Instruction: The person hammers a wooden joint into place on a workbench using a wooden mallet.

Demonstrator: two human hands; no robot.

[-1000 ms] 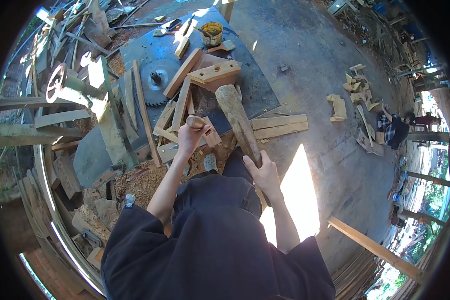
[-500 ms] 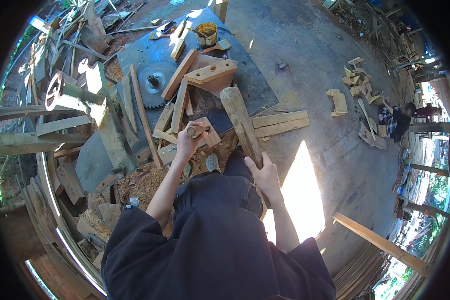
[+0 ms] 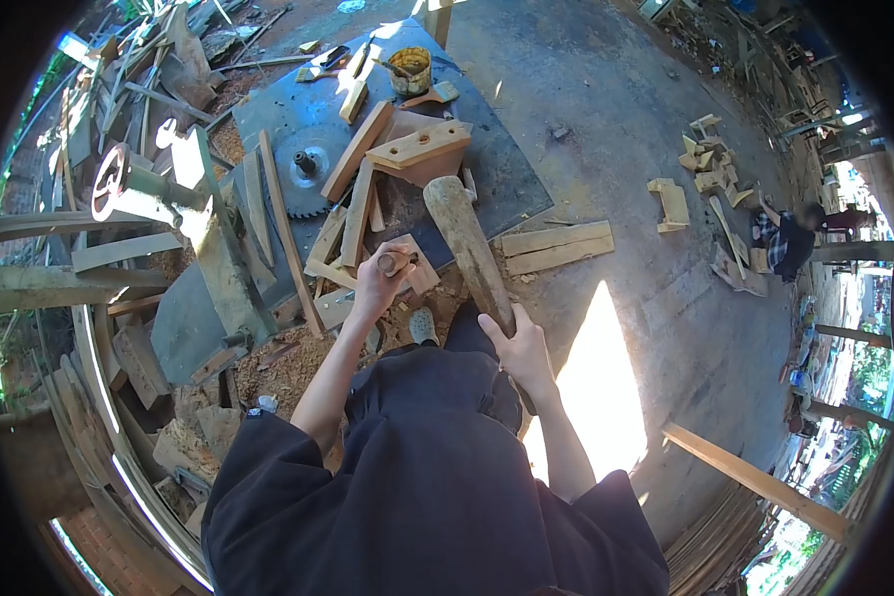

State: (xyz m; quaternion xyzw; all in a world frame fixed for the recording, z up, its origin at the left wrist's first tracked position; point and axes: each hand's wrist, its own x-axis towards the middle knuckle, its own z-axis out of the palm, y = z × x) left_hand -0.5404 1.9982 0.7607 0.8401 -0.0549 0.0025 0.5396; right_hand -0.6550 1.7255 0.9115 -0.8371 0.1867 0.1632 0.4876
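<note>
My left hand (image 3: pixel 372 285) is closed round the round wooden handle of what looks like a chisel (image 3: pixel 389 264), seen from its butt end. Its blade is mostly hidden, pointing down at a pale wooden block (image 3: pixel 422 275) on the near side of the saw table. My right hand (image 3: pixel 522 348) grips a thick, worn wooden club (image 3: pixel 467 238) near its lower end. The club slants up and to the left, its wide end raised beside the chisel and apart from it. Beyond both hands lies an angled wooden piece with drilled holes (image 3: pixel 417 146).
A circular saw blade (image 3: pixel 310 169) lies on the metal table (image 3: pixel 512 159) among loose wood strips. A tin (image 3: pixel 409 72) and brushes sit at its far end. A plank (image 3: pixel 558 246) rests to the right. Another person (image 3: pixel 793 243) sits far right near wood pieces.
The club's wide end has shifted slightly left and down, and my right hand has moved a little left with it. My left hand stays almost in place on the chisel.
</note>
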